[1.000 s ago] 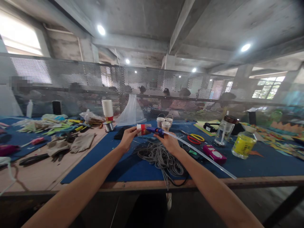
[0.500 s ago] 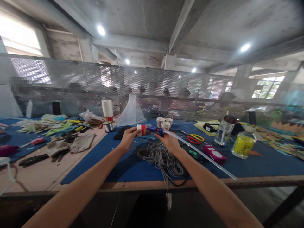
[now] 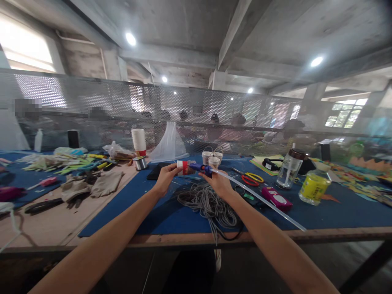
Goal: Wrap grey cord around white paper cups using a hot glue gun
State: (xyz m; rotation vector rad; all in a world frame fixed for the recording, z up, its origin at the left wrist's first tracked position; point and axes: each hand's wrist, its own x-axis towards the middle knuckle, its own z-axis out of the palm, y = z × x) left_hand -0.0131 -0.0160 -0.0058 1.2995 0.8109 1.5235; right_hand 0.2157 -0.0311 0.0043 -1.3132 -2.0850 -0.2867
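Note:
My left hand (image 3: pixel 165 174) is closed round a small red-and-white paper cup (image 3: pixel 185 167), held on its side above the blue table mat. My right hand (image 3: pixel 218 182) grips a blue glue gun (image 3: pixel 202 168) whose nozzle points at the cup. A long translucent glue stick (image 3: pixel 260 199) runs from the back of the gun down to the right, past the table edge. Under both hands lies a tangled bundle of grey cord (image 3: pixel 208 205).
On the blue mat (image 3: pixel 337 212) lie red-and-yellow scissors (image 3: pixel 251 178), a pink device (image 3: pixel 276 199), a clear bottle (image 3: pixel 289 168) and a yellow jar (image 3: pixel 314 184). Several small cups (image 3: pixel 212 157) stand behind my hands. Gloves (image 3: pixel 93 184) and tools lie at the left. People sit behind the mesh screen (image 3: pixel 196 114).

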